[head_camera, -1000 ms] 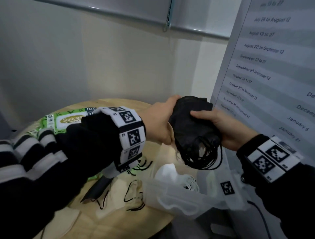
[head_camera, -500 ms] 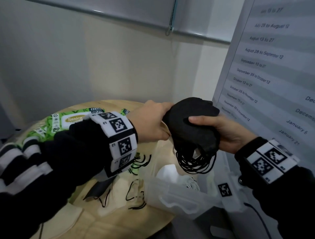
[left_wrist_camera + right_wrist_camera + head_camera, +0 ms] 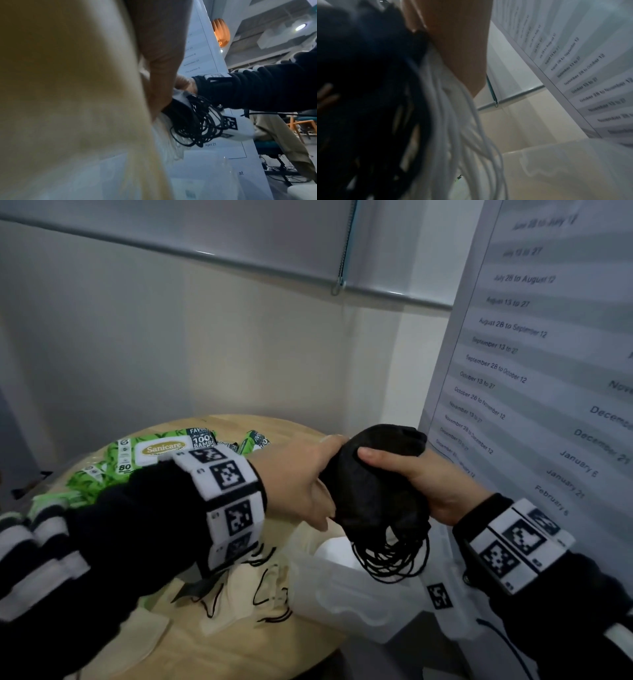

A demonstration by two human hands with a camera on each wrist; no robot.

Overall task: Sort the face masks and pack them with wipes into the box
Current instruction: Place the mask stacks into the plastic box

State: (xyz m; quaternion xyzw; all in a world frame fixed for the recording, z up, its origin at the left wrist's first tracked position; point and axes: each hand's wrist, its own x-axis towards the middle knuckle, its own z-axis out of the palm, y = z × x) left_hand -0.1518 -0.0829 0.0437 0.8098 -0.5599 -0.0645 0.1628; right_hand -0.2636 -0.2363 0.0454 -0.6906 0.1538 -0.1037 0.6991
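while both hands clasp it, the black mask bundle (image 3: pixel 373 491) hangs above the box (image 3: pixel 359 607). left hand (image 3: pixel 298 484) and right hand (image 3: pixel 421 484) curl round it. lowering it in seems next.

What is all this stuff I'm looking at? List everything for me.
black masks: a bunch, black with dangling ear loops, held in the air above the box
box: one, clear plastic, at the table's right edge, white masks inside
beige masks: several, beige with black loops, loose on the table
wipes packs: at least two, green, at the table's far left
table: one, round, light wood
date chart: one, white, standing on the right
left hand: grips the black masks
right hand: grips the black masks too
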